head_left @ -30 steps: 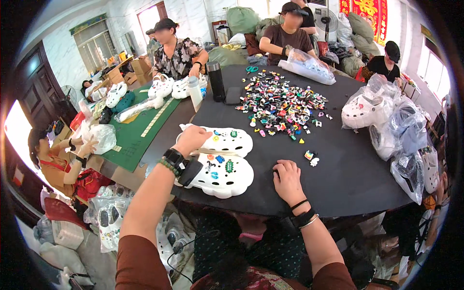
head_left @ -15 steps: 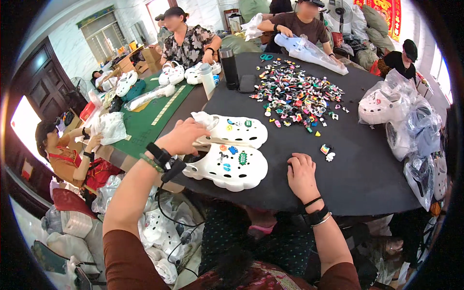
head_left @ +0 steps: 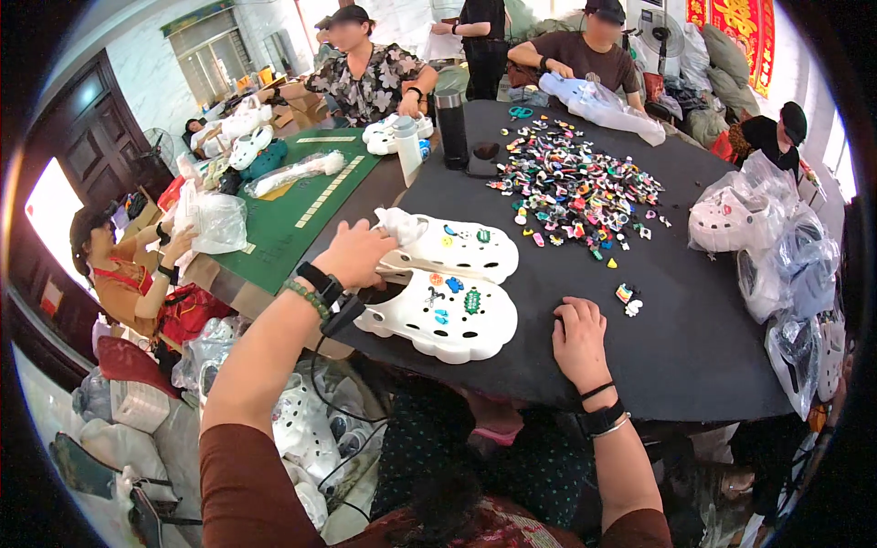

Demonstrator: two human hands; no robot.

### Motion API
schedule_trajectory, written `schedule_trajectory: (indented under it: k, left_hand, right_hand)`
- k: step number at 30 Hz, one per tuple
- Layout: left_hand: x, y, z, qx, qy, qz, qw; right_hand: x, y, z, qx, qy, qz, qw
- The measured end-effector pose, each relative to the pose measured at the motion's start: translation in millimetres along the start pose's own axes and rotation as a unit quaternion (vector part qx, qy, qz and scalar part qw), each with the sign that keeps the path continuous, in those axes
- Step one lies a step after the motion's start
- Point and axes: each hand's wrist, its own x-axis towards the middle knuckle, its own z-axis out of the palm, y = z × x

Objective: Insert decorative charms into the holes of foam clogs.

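Note:
Two white clogs lie side by side on the black table (head_left: 676, 356), toes to the right. Colourful charms sit on the far clog (head_left: 496, 260) and the near clog (head_left: 489, 333). My left hand (head_left: 356, 256) is at their heel ends, its fingers bent over the far clog's heel beside a crumpled white wad (head_left: 399, 226) in its opening; the fingertips are partly hidden. To the right of the clogs, my right hand (head_left: 580, 338) rests on the tabletop with loosely bent fingers and nothing in it. Beyond it lie a few loose charms (head_left: 627, 297).
A large pile of charms (head_left: 585, 187) covers the table's far middle, near a black bottle (head_left: 451, 132) and a white bottle (head_left: 406, 151). Bagged clogs (head_left: 776, 237) crowd the right edge. Co-workers sit around this table and the green one (head_left: 283, 210).
My view has shifted slightly; my hands stay nearly as they were. Across the table, a co-worker in a floral shirt has reached out leftward. The brown-shirted co-worker's raised hand has come down.

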Motion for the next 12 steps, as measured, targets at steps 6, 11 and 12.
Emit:
schedule_trajectory:
  k: [6, 11, 12]
  left_hand:
    - [2.4, -22.5, 22.1, -0.024, -0.013, 0.052, 0.998]
    - [-15.3, -12.9, 28.7, -0.046, 0.076, 0.041, 0.995]
    - [-25.0, -8.2, 21.5, -0.05, 0.043, 0.0, 0.998]
  right_hand:
    - [4.0, -1.0, 3.9, 0.003, 0.013, -0.021, 1.0]
    - [2.6, 1.7, 2.1, 0.009, -0.012, 0.002, 1.0]
    - [3.7, 1.4, 2.5, -0.005, -0.03, 0.011, 0.999]
